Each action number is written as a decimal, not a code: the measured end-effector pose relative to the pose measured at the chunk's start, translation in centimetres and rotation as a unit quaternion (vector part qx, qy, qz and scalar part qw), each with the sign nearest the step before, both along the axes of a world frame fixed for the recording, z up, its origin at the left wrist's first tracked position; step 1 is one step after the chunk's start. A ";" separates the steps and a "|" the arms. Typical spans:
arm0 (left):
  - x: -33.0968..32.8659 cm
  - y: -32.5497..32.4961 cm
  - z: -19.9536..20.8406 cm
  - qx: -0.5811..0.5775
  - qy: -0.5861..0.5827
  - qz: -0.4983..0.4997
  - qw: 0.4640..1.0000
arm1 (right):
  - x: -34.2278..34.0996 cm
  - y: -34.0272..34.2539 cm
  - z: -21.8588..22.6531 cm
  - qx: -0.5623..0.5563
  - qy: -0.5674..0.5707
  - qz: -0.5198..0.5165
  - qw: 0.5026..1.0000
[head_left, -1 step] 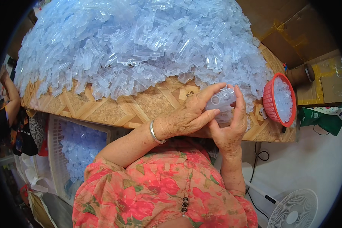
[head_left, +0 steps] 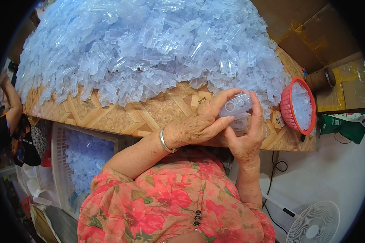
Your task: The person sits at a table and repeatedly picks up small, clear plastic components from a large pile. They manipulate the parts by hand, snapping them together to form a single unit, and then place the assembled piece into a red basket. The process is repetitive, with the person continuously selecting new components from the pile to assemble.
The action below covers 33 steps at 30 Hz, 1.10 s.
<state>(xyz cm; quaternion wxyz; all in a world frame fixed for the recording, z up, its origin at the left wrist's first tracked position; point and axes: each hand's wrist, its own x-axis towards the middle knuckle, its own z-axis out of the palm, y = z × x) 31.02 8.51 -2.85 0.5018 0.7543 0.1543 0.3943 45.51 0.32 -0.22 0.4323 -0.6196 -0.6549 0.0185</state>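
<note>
Between my hands is a clear plastic case (head_left: 238, 104), small and oblong, with a round hole near its left end. My left hand (head_left: 200, 123) grips it from the left, index finger along the top and thumb underneath. At its right end my right hand (head_left: 248, 141) closes in, index fingertip against the case and thumb below. Other clear pieces lie under the hands, partly hidden by the fingers. Beyond them a large heap of similar clear plastic pieces (head_left: 150, 48) covers most of the wood-patterned table (head_left: 146, 115).
A red plastic basket (head_left: 287, 106) with clear pieces inside stands at the table's right edge. Below the table at left is a pale crate (head_left: 59, 162) full of pieces. A white fan (head_left: 312, 231) is at lower right, cardboard boxes (head_left: 304, 44) at far right. Another person's arm (head_left: 14, 103) shows at far left.
</note>
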 end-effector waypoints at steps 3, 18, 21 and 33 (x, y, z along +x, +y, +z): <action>-0.7 0.0 0.9 0.041 0.037 0.005 0.998 | 1.7 -0.7 1.1 -0.020 0.013 0.047 0.999; -7.6 -1.3 0.9 0.197 0.188 0.112 0.956 | -0.8 -0.8 -0.9 -0.071 -0.115 0.155 0.979; -7.2 -2.0 0.3 0.195 0.204 0.141 0.949 | -0.5 -0.4 -1.0 -0.067 -0.128 0.169 0.975; -4.7 -1.7 0.5 0.232 0.211 0.194 0.929 | 3.1 -0.1 1.6 0.009 -0.134 0.033 0.990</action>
